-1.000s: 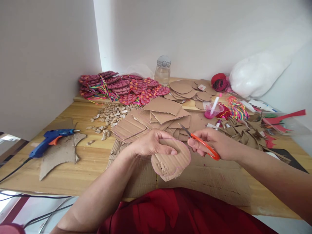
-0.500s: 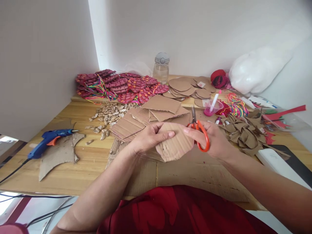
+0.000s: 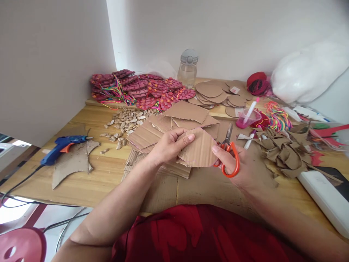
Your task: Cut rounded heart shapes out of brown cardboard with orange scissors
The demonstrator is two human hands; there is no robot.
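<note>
A piece of corrugated cardboard [image 3: 200, 149], partly rounded and with a faint pink line near its edge, is pinched by my left hand [image 3: 174, 145], thumb on top. In my right hand [image 3: 236, 162] are orange-handled scissors [image 3: 231, 160], their blades pointing up and away from the cardboard. My right thumb lies along the cardboard's right edge. Beneath and behind my hands, flat cardboard sheets [image 3: 188, 111] lie in an overlapping heap.
Left, a blue glue gun [image 3: 58, 149] rests on a cardboard offcut [image 3: 72, 163]. Peanut shells [image 3: 131, 122], decorated red pieces [image 3: 136, 87], a bottle [image 3: 188, 67] and cardboard discs [image 3: 209, 90] sit behind. Cardboard scraps [image 3: 286, 149] and a pink-stained cup [image 3: 248, 118] are right.
The cardboard piece has been turned in my hands, so its pink-lined edge now shows. The scissors have swung slightly right. The whole view has shifted a little.
</note>
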